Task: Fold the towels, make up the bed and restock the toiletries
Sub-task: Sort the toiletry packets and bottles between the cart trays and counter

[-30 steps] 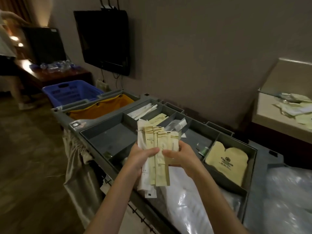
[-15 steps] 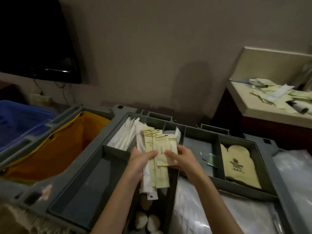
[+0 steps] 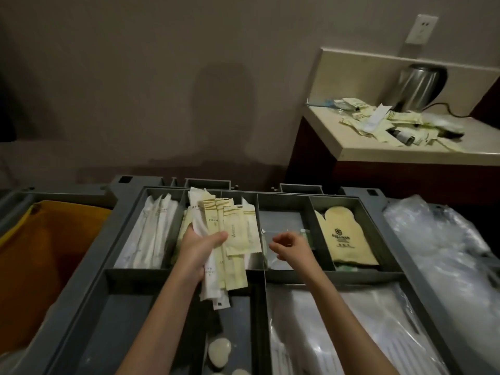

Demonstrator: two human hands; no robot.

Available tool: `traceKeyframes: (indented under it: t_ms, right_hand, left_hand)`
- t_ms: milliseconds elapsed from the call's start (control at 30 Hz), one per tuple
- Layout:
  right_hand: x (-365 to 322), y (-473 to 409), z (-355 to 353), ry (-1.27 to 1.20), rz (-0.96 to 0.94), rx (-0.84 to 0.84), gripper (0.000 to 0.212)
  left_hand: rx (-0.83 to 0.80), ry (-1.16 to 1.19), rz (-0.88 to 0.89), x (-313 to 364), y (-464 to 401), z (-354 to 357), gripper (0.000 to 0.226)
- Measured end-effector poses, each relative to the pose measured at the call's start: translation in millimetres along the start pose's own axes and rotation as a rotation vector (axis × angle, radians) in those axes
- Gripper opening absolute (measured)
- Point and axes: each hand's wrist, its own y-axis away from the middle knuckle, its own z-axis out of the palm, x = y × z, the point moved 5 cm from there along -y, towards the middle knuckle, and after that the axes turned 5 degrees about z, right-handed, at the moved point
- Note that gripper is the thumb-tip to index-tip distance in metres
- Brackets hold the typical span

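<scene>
I stand at a grey cart with open compartments, by a plain wall; a desk with scattered packets is at the right. My left hand grips a fan of toiletry packets above the compartments — my right hand is beside it, fingers loosely curled, holding nothing.

Sachet print too small to read; left hand hides lower sachets; kettle possibly blurred.
</scene>
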Motion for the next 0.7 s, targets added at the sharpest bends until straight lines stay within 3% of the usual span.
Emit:
traceKeyframes:
  t_ms: [200,433,567,700]
  right_hand:
    - [9,-24,19,0.070,0.089,-0.122,0.051]
    - [17,-43,10,-0.012,0.136,-0.238,0.041]
    - [23,-57,-9,-0.029,0.184,-0.145,0.012]
    - [32,-75,-24,-0.102,0.239,0.007,0.019]
  left_hand:
    - [0.009,0.006,-0.010,-6,-21,9,0.038]
    - [0.028,-0.007,0.010,-4,-40,32,0.033]
    - [0.028,-0.026,-0.003,-8,-49,43,0.033]
    - [0.047,-0.027,-0.020,-13,-54,46,0.034]
